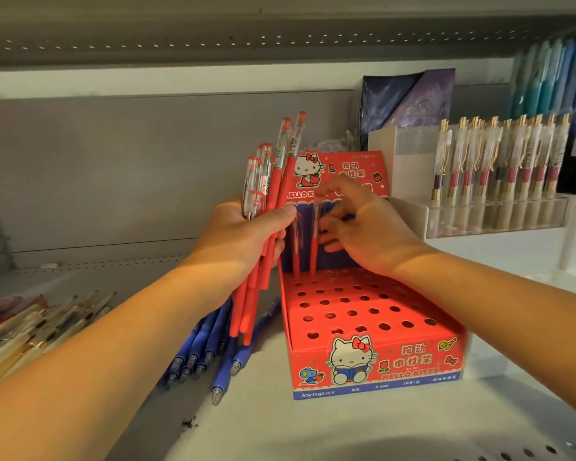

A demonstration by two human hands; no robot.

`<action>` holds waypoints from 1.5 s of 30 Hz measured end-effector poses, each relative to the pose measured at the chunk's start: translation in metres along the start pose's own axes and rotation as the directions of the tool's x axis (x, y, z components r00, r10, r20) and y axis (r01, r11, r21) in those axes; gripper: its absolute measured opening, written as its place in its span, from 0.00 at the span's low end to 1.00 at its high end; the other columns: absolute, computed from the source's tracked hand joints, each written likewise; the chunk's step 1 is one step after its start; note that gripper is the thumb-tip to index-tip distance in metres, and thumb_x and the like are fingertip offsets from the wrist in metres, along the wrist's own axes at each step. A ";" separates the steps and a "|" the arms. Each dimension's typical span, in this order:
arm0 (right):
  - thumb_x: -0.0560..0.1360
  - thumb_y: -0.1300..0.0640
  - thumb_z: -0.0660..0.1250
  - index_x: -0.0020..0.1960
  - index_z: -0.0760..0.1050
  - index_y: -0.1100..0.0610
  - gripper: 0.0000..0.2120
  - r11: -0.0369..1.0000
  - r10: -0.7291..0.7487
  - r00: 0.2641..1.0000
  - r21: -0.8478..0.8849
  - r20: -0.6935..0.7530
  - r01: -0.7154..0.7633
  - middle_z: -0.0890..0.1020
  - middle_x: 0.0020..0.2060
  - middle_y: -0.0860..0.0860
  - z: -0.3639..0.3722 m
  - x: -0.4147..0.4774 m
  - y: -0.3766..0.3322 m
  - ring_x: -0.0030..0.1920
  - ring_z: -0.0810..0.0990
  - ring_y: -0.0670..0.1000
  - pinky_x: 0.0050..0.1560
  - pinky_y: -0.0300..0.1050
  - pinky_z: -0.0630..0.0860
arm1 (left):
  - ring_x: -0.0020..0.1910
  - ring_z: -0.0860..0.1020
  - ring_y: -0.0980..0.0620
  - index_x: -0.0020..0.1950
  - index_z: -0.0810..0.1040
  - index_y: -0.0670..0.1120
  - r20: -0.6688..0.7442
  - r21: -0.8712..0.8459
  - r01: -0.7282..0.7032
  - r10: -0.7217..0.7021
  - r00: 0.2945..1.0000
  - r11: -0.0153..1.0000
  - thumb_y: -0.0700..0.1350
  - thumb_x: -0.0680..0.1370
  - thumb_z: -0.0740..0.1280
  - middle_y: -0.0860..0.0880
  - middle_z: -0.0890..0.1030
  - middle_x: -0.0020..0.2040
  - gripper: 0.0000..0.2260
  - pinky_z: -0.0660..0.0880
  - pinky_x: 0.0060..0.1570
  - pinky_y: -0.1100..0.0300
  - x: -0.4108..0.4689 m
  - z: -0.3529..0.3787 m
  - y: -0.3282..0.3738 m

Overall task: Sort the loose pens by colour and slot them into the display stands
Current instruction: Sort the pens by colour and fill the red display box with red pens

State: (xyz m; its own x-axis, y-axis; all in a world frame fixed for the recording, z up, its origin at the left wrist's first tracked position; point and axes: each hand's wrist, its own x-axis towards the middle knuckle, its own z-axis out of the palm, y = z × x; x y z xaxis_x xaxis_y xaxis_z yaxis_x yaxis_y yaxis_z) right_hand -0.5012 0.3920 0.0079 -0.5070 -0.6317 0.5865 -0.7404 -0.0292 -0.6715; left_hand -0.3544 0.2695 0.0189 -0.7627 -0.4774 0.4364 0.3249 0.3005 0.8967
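Note:
My left hand [243, 237] is shut on a bunch of several red pens [263, 201], held upright with their clear caps up, just left of the red display stand [363, 331]. That stand has rows of round holes in its top. Two red pens [305, 254] stand in holes of its back row. My right hand [369, 224] is at the upper part of the right one of these, fingers pinched around it. Several blue pens [207, 347] lie loose on the shelf left of the stand, partly behind my left forearm.
A pile of cream and gold pens [30, 324] lies at the far left of the shelf. A clear rack of gold-clipped pens [499, 168] stands on a raised white shelf [512, 241] at the right. Dark packets [409, 98] lean behind the stand.

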 end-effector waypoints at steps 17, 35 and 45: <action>0.79 0.62 0.64 0.41 0.76 0.57 0.08 0.729 0.134 0.990 0.682 -0.052 -0.063 0.84 0.34 0.50 -0.002 -0.004 -0.057 0.35 0.83 0.49 0.37 0.42 0.81 | 0.25 0.68 0.49 0.34 0.74 0.46 0.199 0.092 -0.007 -0.011 0.980 0.996 0.40 0.77 0.70 0.46 0.72 0.27 0.12 0.66 0.24 0.61 -0.004 -0.003 0.007; 0.75 0.67 0.70 0.54 0.68 0.46 0.19 0.929 0.111 0.954 0.370 -0.279 0.000 0.83 0.30 0.49 -0.021 0.001 -0.037 0.30 0.83 0.48 0.34 0.44 0.82 | 0.23 0.73 0.49 0.34 0.79 0.45 -0.039 0.256 -0.027 0.038 0.998 0.966 0.45 0.76 0.69 0.44 0.78 0.27 0.11 0.70 0.26 0.60 0.002 -0.009 0.000; 0.72 0.63 0.74 0.49 0.67 0.30 0.29 0.990 -0.082 0.971 -0.134 -0.223 0.053 0.81 0.36 0.49 -0.013 -0.001 -0.013 0.34 0.84 0.53 0.37 0.54 0.84 | 0.22 0.72 0.49 0.35 0.76 0.46 -0.067 0.304 -0.042 0.065 0.996 0.952 0.46 0.76 0.69 0.46 0.76 0.26 0.11 0.69 0.23 0.60 0.004 -0.010 -0.002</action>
State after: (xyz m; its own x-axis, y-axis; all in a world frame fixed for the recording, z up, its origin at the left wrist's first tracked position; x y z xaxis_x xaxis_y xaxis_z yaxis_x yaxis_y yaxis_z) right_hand -0.4966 0.4028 0.0222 -0.5304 -0.4383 0.7256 -0.8184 0.0414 -0.5732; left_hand -0.3528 0.2589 0.0194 -0.7005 -0.5111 0.4980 0.1709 0.5574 0.8125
